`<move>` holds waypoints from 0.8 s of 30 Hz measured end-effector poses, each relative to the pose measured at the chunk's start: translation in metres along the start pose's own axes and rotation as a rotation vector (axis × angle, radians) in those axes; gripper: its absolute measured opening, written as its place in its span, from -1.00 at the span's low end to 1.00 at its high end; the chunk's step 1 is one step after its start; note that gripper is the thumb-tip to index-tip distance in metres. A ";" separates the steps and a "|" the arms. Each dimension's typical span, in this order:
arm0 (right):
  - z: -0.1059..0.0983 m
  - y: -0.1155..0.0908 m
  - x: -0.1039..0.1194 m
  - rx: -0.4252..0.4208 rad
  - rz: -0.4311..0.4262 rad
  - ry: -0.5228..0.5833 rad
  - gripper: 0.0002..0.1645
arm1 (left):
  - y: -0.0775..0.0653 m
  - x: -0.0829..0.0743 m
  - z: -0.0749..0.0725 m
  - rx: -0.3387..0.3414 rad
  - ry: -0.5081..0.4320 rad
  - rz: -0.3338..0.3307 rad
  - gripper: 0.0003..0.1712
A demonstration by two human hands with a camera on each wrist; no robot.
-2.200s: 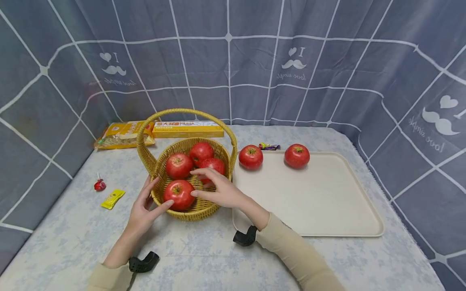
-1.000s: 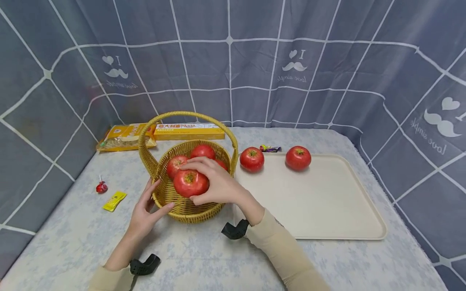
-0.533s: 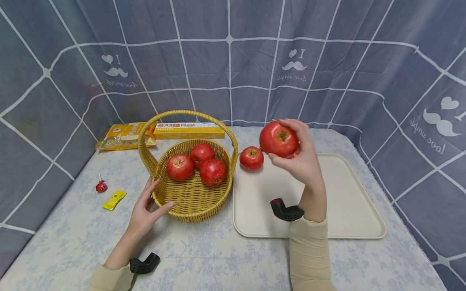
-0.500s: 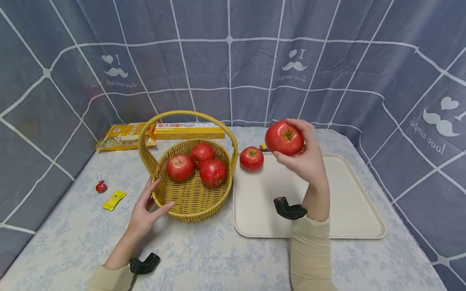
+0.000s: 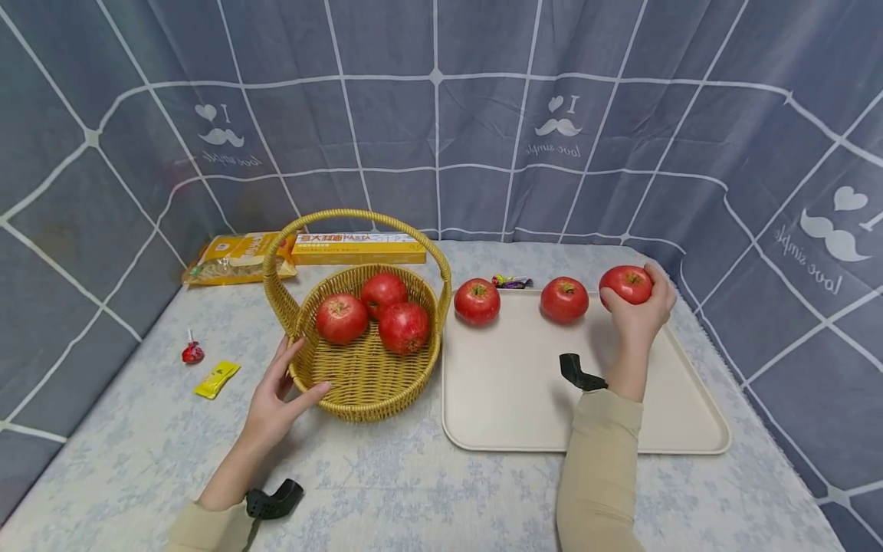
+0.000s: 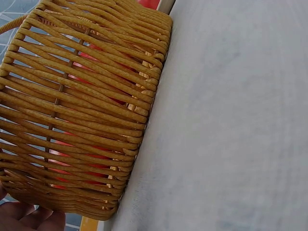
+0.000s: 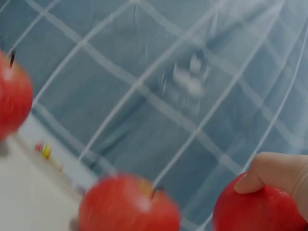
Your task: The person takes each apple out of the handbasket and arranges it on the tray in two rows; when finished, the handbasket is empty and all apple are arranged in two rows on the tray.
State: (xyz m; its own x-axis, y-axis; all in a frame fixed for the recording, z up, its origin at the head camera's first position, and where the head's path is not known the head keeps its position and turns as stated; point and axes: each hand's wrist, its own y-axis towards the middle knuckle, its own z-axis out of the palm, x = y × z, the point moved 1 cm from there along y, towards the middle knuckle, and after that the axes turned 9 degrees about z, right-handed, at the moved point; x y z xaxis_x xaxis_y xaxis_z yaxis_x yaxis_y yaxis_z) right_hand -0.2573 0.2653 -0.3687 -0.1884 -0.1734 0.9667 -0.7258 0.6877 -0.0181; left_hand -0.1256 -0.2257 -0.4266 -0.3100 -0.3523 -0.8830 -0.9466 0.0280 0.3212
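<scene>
The held apple (image 7: 257,211) was cut off below in the right-wrist view — the curtain print (image 7: 190,83) blurred there.

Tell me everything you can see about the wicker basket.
The basket is round and golden-brown, woven from what looks like rattan or wicker strands, with narrow gaps in its wall. One tall arched handle rises over the open top. It stands upright on the patterned tablecloth, left of the tray. Three red apples sit inside toward the back, leaving woven floor showing at the front. The left hand touches its near left side.
</scene>
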 end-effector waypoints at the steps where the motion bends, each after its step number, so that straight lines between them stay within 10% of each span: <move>1: 0.000 0.004 -0.007 -0.007 0.047 -0.016 -0.08 | 0.000 0.000 0.000 0.000 -0.001 0.002 -0.10; 9: 0.005 0.024 -0.048 -0.057 0.216 -0.101 -0.02 | 0.000 0.000 0.000 -0.002 -0.005 0.014 -0.10; 24: 0.024 0.039 -0.081 -0.250 0.146 0.067 0.08 | 0.001 -0.001 -0.001 0.007 0.000 0.008 -0.10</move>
State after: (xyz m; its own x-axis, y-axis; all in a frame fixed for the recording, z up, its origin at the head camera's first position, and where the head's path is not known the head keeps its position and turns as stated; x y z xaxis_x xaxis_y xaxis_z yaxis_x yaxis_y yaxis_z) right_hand -0.2860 0.2891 -0.4540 -0.2289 -0.0188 0.9733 -0.5071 0.8557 -0.1027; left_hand -0.1256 -0.2258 -0.4250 -0.3177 -0.3516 -0.8806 -0.9447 0.0377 0.3258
